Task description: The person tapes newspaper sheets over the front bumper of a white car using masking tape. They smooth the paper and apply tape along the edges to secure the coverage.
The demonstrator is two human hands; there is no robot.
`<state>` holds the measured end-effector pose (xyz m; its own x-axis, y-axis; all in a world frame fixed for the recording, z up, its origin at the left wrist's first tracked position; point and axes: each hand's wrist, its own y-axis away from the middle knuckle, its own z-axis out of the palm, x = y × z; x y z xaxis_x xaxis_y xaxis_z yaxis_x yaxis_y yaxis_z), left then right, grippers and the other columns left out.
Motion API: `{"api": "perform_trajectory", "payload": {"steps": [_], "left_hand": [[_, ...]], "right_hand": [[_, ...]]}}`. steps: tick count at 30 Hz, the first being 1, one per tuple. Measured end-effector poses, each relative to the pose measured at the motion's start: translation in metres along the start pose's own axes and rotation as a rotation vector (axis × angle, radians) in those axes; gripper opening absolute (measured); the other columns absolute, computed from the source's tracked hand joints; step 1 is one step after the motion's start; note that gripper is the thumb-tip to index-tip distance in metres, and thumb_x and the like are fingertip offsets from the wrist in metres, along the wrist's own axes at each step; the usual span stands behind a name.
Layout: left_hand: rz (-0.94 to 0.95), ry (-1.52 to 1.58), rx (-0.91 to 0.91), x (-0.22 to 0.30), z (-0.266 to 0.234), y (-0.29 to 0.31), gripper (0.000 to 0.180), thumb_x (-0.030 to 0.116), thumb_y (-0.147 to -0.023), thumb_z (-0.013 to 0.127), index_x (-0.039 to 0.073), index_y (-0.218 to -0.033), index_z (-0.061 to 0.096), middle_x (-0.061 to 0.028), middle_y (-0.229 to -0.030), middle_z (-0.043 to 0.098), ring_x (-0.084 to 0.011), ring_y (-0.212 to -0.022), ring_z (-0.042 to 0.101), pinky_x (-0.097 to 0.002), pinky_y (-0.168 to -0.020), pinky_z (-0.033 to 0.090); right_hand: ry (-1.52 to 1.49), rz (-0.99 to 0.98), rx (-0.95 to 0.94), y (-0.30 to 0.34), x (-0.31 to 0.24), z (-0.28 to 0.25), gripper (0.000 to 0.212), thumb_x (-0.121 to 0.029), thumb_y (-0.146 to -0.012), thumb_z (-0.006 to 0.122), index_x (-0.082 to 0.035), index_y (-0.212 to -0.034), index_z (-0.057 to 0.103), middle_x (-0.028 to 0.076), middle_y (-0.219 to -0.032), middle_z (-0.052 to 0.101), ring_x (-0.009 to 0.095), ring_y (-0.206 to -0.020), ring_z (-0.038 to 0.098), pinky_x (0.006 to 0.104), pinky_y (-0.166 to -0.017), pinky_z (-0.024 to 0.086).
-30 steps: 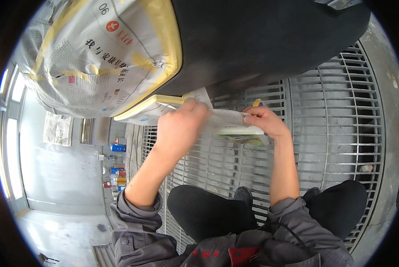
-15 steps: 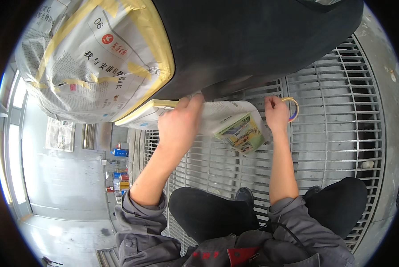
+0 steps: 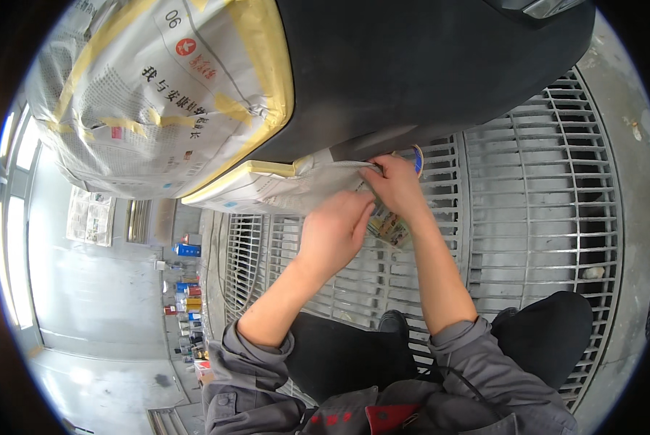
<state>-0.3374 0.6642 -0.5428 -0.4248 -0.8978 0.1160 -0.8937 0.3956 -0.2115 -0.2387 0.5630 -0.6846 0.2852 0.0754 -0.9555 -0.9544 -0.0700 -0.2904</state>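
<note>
A sheet of newspaper (image 3: 296,190) hangs along the lower edge of a black curved body panel (image 3: 405,72), which looks like a vehicle bumper. Yellow masking tape runs along part of the sheet's top edge. My left hand (image 3: 334,230) is closed against the front of the sheet, its fingertips curled and partly hidden. Close to its right, my right hand (image 3: 397,187) pinches at the sheet's upper edge under the panel. A roll of masking tape (image 3: 418,161) with a blue inner ring shows just behind the right hand's fingers, partly covered by them.
More newspaper (image 3: 173,116), edged with yellow tape, covers the part at upper left. Below lies a metal floor grating (image 3: 528,217). Several cans and bottles (image 3: 188,297) stand along the wall at left. My knees (image 3: 550,333) are bent close below the hands.
My right hand has moved left with the tape roll, up to the sheet's edge. My left hand has come down and right, off the top edge. The sheet's printed corner is now mostly covered.
</note>
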Motion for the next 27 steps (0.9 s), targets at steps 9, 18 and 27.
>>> {"api": "perform_trajectory", "payload": {"steps": [9,18,27], "left_hand": [[-0.193,0.077,0.250,-0.023,0.035,-0.015,0.028,0.006,-0.103,0.062,-0.003,-0.128,0.070,-0.0257,-0.118,0.074,-0.0460,-0.108,0.072,-0.0479,-0.092,0.058],[-0.210,0.372,0.078,-0.029,0.014,-0.020,0.023,0.009,-0.108,0.061,-0.001,-0.124,0.073,-0.0170,-0.114,0.075,-0.0331,-0.104,0.073,-0.0390,-0.092,0.057],[-0.233,0.382,0.088,-0.029,0.015,-0.015,0.013,0.007,-0.098,0.068,-0.002,-0.106,0.073,-0.0192,-0.103,0.072,-0.0407,-0.096,0.071,-0.0460,-0.084,0.056]], "right_hand": [[0.276,-0.043,0.351,0.033,-0.033,-0.012,0.021,-0.004,-0.095,0.067,-0.002,-0.114,0.076,0.020,-0.106,0.072,0.041,-0.089,0.070,0.0442,-0.081,0.056],[-0.032,-0.043,-0.641,0.048,-0.059,-0.041,0.022,0.001,-0.076,0.057,-0.004,-0.080,0.078,0.014,-0.080,0.075,0.034,-0.081,0.071,0.0464,-0.077,0.054],[0.023,-0.042,-0.613,0.050,-0.051,-0.045,0.025,0.003,-0.084,0.058,-0.001,-0.096,0.080,0.011,-0.086,0.079,0.025,-0.079,0.072,0.0387,-0.076,0.055]]}}
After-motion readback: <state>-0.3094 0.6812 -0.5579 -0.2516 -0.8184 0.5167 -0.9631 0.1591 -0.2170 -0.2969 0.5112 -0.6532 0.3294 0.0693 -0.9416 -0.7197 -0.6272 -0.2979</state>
